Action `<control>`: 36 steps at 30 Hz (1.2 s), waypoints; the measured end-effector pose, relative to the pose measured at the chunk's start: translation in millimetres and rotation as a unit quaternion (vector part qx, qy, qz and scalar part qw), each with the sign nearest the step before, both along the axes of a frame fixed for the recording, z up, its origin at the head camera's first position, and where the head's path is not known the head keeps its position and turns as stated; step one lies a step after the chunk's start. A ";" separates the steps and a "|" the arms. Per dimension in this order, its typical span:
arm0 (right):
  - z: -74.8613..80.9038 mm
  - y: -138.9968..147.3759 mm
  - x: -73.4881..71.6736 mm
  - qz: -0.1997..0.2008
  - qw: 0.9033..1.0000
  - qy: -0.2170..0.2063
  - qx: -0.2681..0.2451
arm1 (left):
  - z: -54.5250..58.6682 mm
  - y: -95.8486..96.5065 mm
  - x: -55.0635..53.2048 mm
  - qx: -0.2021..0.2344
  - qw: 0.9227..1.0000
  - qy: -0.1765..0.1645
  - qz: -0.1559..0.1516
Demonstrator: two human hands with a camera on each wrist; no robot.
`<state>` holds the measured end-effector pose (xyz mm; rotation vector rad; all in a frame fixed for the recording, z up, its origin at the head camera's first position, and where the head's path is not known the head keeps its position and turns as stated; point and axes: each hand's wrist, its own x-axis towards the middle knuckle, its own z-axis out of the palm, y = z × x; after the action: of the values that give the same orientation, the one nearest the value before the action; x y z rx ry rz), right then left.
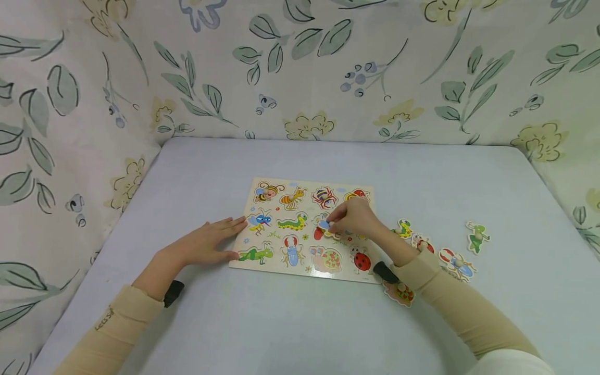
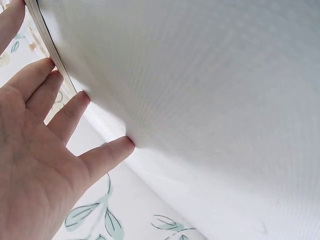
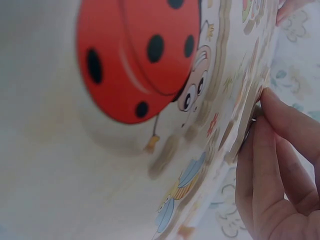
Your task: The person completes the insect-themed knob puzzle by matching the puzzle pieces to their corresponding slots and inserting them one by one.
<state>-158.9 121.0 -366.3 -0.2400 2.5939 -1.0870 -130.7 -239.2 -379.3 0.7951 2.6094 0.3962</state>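
A wooden peg puzzle board (image 1: 276, 267) printed with insects lies on the table. My left hand (image 1: 210, 242) rests at its left edge, fingers spread and fairly straight; in the left wrist view the fingertips of the left hand (image 2: 45, 155) touch the board's edge and the white surface. My right hand (image 1: 356, 219) pinches an insect puzzle piece (image 1: 323, 225) with blue on it, over the third slot of the middle row. In the right wrist view, thumb and fingers of the right hand (image 3: 275, 165) hold a small knob against the board. The fingers partly hide the piece.
Right of the board lie loose pieces: a caterpillar (image 1: 404, 228), a ladybug (image 1: 423, 244), a stag beetle (image 1: 458, 264), a green insect (image 1: 477, 237) and a snail (image 1: 400, 293), partly under the right forearm. Floral cloth (image 1: 309, 78) hangs behind the white table (image 1: 281, 323).
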 end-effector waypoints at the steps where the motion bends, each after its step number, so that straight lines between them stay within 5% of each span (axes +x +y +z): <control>1: 0.1 -0.5 -0.3 -0.002 1.000 -0.001 -0.001 | 0.0 0.2 -0.2 0.000 1.000 0.001 -0.001; 36: 9.5 -22.7 0.1 0.002 1.000 -0.002 0.006 | 3.7 3.5 2.0 -0.001 1.000 -0.003 0.000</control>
<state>-158.9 98.3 -356.8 -0.2403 2.5945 -1.0680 -128.7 -235.7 -375.6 0.7927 2.6041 0.3942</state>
